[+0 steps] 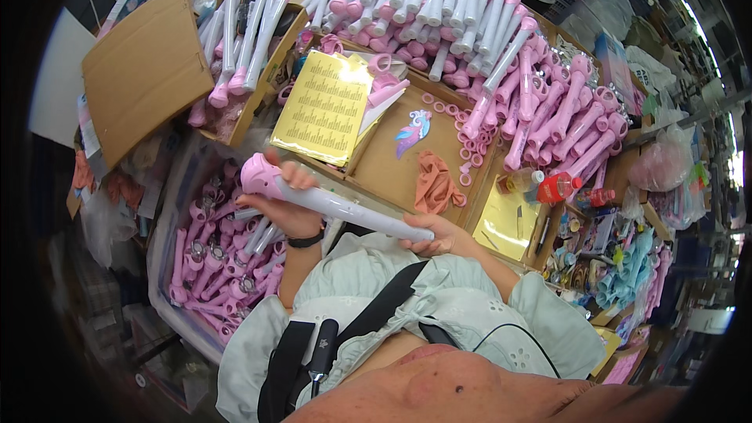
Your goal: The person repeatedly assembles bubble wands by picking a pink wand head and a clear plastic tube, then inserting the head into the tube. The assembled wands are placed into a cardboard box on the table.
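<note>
A plastic toy wand (352,211) with a white shaft and a bulbous pink head is held across my body, head to the left. Fingers of my left hand (288,207) wrap around it just below the pink head. At the other end my right hand (437,236) grips the narrow white tip. Beneath my left hand stands a clear plastic tub (168,309) of pink wand parts (205,272), some with silvery pieces and a few white shafts among them.
Stacked pink-and-white wands (427,0) fill the table's far side, with pink handles (560,113) at right. Nearer lie yellow label sheets (325,102), a cardboard tray (384,163) with pink rings (470,145), a unicorn-like cutout (413,133) and orange cloth (435,182). Bottles (558,186) stand right.
</note>
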Tool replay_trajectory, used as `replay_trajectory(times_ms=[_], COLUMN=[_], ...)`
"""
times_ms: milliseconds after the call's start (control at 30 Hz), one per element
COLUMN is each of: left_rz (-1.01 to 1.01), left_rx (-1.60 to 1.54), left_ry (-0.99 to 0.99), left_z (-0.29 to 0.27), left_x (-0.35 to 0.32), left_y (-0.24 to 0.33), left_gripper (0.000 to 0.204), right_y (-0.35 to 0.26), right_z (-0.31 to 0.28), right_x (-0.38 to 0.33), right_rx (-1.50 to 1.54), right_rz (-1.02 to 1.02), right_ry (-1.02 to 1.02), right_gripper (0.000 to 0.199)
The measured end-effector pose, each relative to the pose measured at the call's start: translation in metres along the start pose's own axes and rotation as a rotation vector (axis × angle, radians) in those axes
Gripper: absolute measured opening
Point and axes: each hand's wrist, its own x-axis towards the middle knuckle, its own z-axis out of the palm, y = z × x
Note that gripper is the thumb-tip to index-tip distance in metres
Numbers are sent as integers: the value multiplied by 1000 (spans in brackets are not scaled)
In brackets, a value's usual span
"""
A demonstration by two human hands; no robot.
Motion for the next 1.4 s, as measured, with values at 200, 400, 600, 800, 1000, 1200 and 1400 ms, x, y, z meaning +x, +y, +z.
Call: replay_trajectory(times_ms=[200, 400, 600, 800, 1000, 1200, 1400], left_rz=[33, 68, -23, -98, -2, 3, -137], left_rx=[535, 1219, 2231, 2312, 2403, 2293, 1833], left_ry=[-42, -145, -539, -705, -948, -983, -615], left_z=[-1, 23, 22, 11, 16, 18, 5], left_x=[-6, -20, -19, -25, -22, -19, -25], left_y=[-15, -10, -29, -35, -30, -32, -54], left_gripper=[28, 16, 43, 35, 36, 43, 31], right_y=[-6, -5, -6, -6, -3, -5, -3], right_z=[1, 25, 90, 108, 85, 93, 111], right_x=[4, 30, 28, 32, 40, 34, 28], right_rx=[-389, -1522, -1614, -1855, -1009, -613, -686], right_rz=[-191, -859, -1730, -1393, -1144, -959, -1035], right_ry=[160, 853, 527, 408, 247, 225, 119], right_gripper=[32, 34, 18, 16, 25, 27, 31])
